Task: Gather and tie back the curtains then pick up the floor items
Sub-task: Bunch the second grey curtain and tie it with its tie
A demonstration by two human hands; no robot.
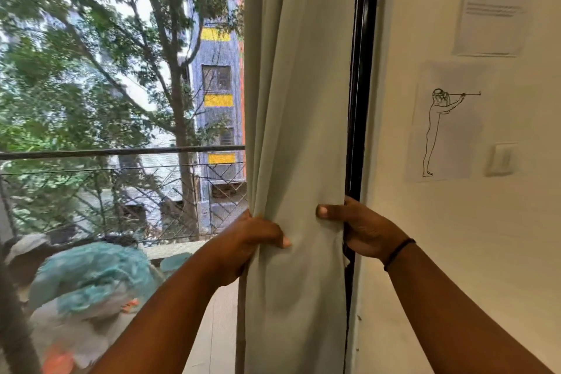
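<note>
A pale grey-green curtain (297, 100) hangs bunched in vertical folds beside the black window frame (362, 85). My left hand (252, 240) grips the curtain's left edge, thumb on the front of the cloth. My right hand (361, 228) grips its right edge by the frame, thumb pressed on the fabric, a black band on the wrist. Both hands squeeze the cloth from either side at about the same height. No tie-back or floor item is in view.
Left of the curtain the window (121, 100) looks out on trees, a railing (121, 152) and a building. Blurred teal and white bundles (91, 282) lie at lower left. On the white wall at right hang a drawing (446, 124), a printed sheet (498, 0) and a light switch (502, 159).
</note>
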